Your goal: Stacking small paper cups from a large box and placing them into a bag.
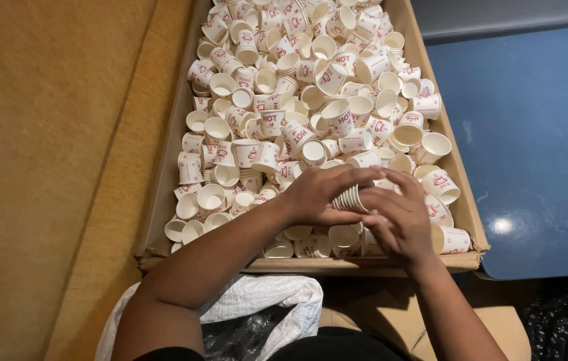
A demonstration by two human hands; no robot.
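Loose paper cups (297,100) fill the cardboard box (164,200) wall to wall, with no bare gaps. The blue floor (531,134) on the right is open. A white bag (264,301) sits below.
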